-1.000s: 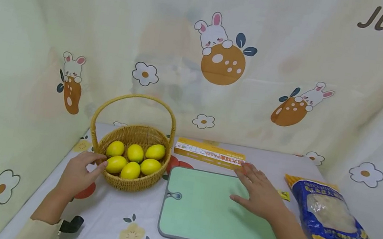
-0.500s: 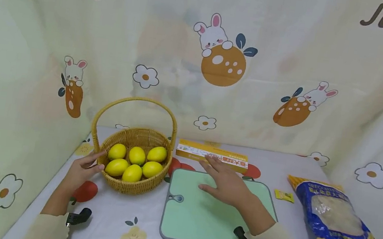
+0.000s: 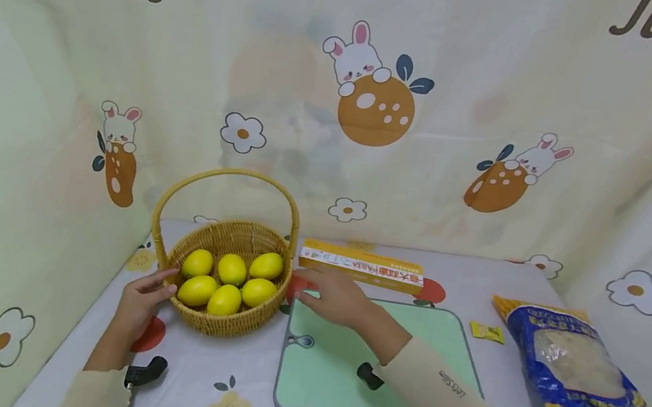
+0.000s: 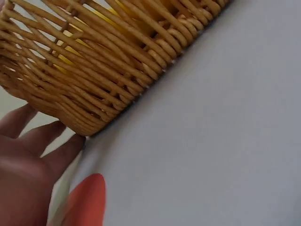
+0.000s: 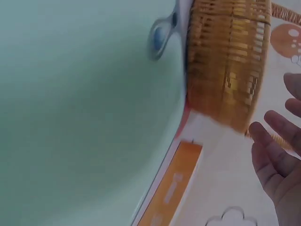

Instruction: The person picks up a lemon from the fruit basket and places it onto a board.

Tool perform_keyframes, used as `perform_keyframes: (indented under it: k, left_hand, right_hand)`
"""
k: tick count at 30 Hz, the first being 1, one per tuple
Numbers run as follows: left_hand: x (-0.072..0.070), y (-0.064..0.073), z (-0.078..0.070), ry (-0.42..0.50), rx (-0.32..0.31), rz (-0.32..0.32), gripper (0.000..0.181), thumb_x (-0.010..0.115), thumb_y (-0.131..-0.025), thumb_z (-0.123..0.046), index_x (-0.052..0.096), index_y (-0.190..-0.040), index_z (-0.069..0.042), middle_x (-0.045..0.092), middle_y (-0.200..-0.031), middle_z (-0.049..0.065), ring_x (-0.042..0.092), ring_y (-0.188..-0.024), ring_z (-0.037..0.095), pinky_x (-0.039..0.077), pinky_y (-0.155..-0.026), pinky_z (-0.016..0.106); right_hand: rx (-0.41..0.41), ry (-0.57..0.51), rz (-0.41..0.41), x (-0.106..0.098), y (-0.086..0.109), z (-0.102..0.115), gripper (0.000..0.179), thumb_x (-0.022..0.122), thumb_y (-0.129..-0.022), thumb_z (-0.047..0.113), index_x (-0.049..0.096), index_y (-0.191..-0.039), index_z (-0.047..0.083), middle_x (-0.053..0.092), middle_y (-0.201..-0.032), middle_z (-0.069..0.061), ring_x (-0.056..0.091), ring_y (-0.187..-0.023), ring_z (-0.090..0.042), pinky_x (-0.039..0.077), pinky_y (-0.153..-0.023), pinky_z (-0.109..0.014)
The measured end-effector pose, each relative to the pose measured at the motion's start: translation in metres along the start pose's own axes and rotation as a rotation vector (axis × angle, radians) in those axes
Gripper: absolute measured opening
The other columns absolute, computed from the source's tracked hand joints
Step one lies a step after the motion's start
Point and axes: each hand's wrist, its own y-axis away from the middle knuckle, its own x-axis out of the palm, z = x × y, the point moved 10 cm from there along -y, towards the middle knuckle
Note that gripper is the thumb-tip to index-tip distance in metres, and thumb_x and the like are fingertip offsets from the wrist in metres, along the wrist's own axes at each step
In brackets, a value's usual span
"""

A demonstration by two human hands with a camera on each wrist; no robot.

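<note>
A wicker basket (image 3: 227, 325) with a tall arched handle (image 3: 237, 171) stands at the left of the table, holding several yellow lemons (image 3: 231, 269). My left hand (image 3: 140, 301) is at its left side, fingertips against the woven wall. In the left wrist view the fingers (image 4: 66, 153) stretch straight toward the lower edge of the basket. My right hand (image 3: 338, 297) hovers over the far left corner of a green cutting board (image 3: 339, 379), fingers extended toward the basket's right side. Nothing is in its grasp; the right wrist view shows its fingers (image 5: 265, 141) spread and relaxed.
Behind the board lies a yellow pasta box (image 3: 362, 266). A small yellow packet (image 3: 487, 332) sits right of the board, beside a blue and yellow bag (image 3: 584, 368) with a clear window. A printed curtain (image 3: 296, 60) hangs behind the table.
My right hand has swept left across the cutting board from its right side to close by the basket. My left hand stays at the basket's left side.
</note>
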Motion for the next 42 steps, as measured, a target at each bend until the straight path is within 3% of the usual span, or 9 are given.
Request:
perform_keyframes:
  k: [6,12,19,23,26,31,34,37,42]
  left_hand:
    - [-0.002,0.004,0.003,0.070,0.013,0.029,0.035,0.065,-0.093,-0.001,0.062,-0.127,0.002,0.056,-0.127,-0.012,0.036,-0.134,0.014,0.045,-0.093,0.017]
    - [-0.003,0.003,0.002,0.132,0.032,0.049,0.031,0.065,-0.092,-0.001,0.068,-0.123,-0.005,0.058,-0.122,-0.018,0.050,-0.115,-0.004,0.048,-0.090,0.019]
    - [0.002,0.006,0.003,0.181,0.053,0.159,0.035,0.060,-0.093,0.004,0.065,-0.127,-0.005,0.038,-0.145,0.002,0.055,-0.116,0.002,0.045,-0.095,0.020]
    - [0.002,0.007,0.004,0.183,0.060,0.158,0.036,0.062,-0.092,0.006,0.067,-0.125,-0.007,0.039,-0.143,0.002,0.056,-0.115,0.003,0.046,-0.093,0.020]
    - [0.002,0.004,0.004,0.191,0.052,0.150,0.035,0.064,-0.090,0.005,0.069,-0.122,-0.009,0.033,-0.148,0.011,0.055,-0.115,0.002,0.046,-0.093,0.021]
    - [0.005,-0.001,0.007,0.189,0.009,0.138,0.035,0.064,-0.090,0.006,0.067,-0.124,-0.005,0.015,-0.156,0.024,0.037,-0.134,0.011,0.044,-0.095,0.021]
    - [0.002,-0.001,0.009,0.178,-0.010,0.097,0.032,0.064,-0.090,0.006,0.072,-0.118,-0.008,0.016,-0.156,0.025,0.022,-0.142,0.025,0.045,-0.094,0.019]
    - [-0.003,-0.001,0.010,0.158,-0.029,0.048,0.029,0.067,-0.089,0.003,0.077,-0.108,-0.017,0.019,-0.156,0.024,0.022,-0.142,0.029,0.046,-0.092,0.018]
    - [-0.008,0.001,0.009,0.124,-0.028,0.005,0.029,0.069,-0.089,-0.001,0.074,-0.114,-0.014,0.030,-0.152,0.018,0.051,-0.121,0.010,0.048,-0.090,0.020]
  right_hand:
    - [-0.044,0.008,0.021,0.013,-0.033,0.031,0.045,0.058,-0.098,0.038,0.057,-0.137,0.017,0.057,-0.133,-0.001,0.055,-0.114,-0.018,0.046,-0.096,-0.036]
    - [-0.033,0.073,0.055,0.025,-0.062,0.050,0.041,0.058,-0.098,0.036,0.058,-0.136,0.020,0.055,-0.135,0.002,0.051,-0.122,-0.017,0.043,-0.101,-0.035]
    - [0.078,0.058,0.153,0.051,-0.080,0.049,0.044,0.063,-0.093,0.026,0.058,-0.136,0.021,0.055,-0.136,0.002,0.053,-0.117,-0.017,0.045,-0.097,-0.037]
    - [0.095,0.085,0.209,0.059,-0.087,0.050,0.047,0.066,-0.088,0.019,0.060,-0.134,0.019,0.060,-0.126,0.000,0.055,-0.104,-0.015,0.048,-0.088,-0.032]
    - [0.092,0.130,0.240,0.061,-0.092,0.049,0.044,0.066,-0.087,0.016,0.062,-0.131,0.017,0.062,-0.109,0.002,0.053,-0.090,-0.015,0.046,-0.078,-0.029]
    - [0.100,0.147,0.261,0.061,-0.095,0.045,0.029,0.066,-0.088,0.015,0.066,-0.117,0.017,0.057,-0.091,0.004,0.051,-0.081,-0.016,0.043,-0.071,-0.029]
    - [0.093,0.120,0.263,0.061,-0.094,0.045,0.025,0.066,-0.087,0.013,0.067,-0.111,0.017,0.057,-0.088,0.004,0.051,-0.080,-0.016,0.043,-0.070,-0.029]
    - [0.071,0.113,0.245,0.056,-0.093,0.049,0.030,0.068,-0.086,0.014,0.067,-0.116,0.017,0.060,-0.097,0.002,0.053,-0.084,-0.017,0.045,-0.074,-0.030]
    - [0.048,0.110,0.157,0.044,-0.088,0.053,0.050,0.069,-0.086,0.025,0.058,-0.134,0.018,0.054,-0.133,-0.003,0.054,-0.111,-0.020,0.046,-0.094,-0.036]
